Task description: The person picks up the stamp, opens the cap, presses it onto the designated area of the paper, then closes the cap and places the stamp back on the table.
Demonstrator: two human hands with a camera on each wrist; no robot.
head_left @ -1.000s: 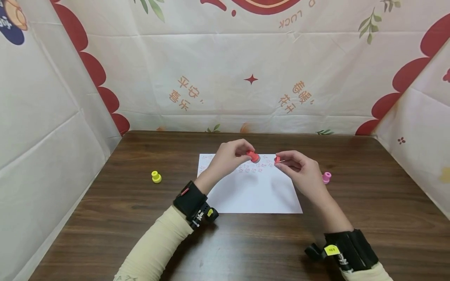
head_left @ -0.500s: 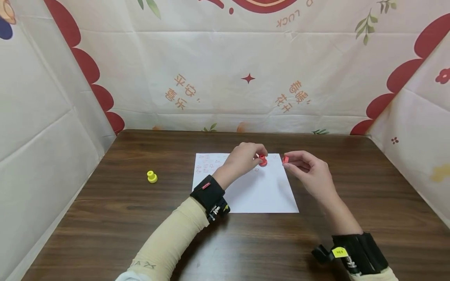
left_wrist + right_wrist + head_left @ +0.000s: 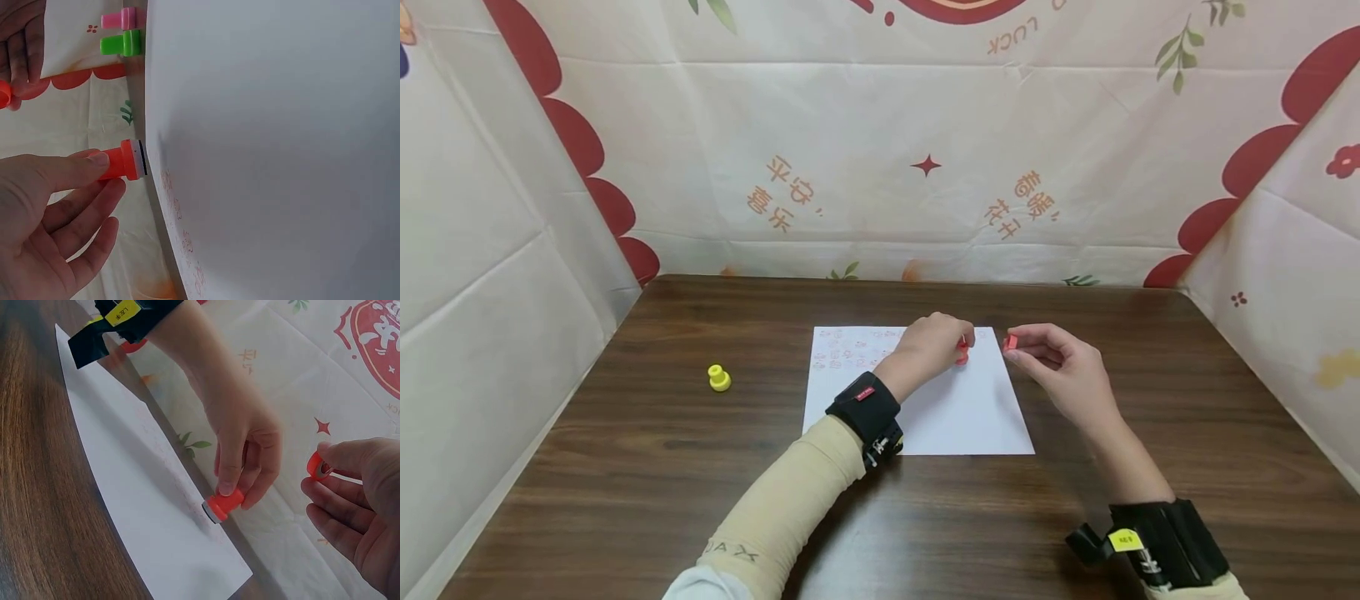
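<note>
My left hand (image 3: 925, 348) pinches a small red-orange stamp (image 3: 119, 162) by its handle, its flat face turned down close over the white paper (image 3: 966, 421). In the right wrist view the stamp (image 3: 223, 505) overlaps the upper part of the sheet, beside rows of small red prints (image 3: 842, 350). My right hand (image 3: 1063, 371) holds a small red ring-like cap (image 3: 317, 466) between thumb and fingertips, raised just off the paper's right edge. The cap's hollow side shows in the right wrist view.
A yellow stamp (image 3: 718, 378) stands on the brown wooden table (image 3: 625, 467) left of the paper. Pink (image 3: 119, 19) and green (image 3: 120, 44) stamps stand beyond the sheet in the left wrist view; my right hand hides them in the head view. A printed cloth (image 3: 865, 125) hangs behind the table.
My left hand has moved right with the red stamp and lowered it toward the paper, its face now downward. My right hand has shifted slightly right, still holding the cap.
</note>
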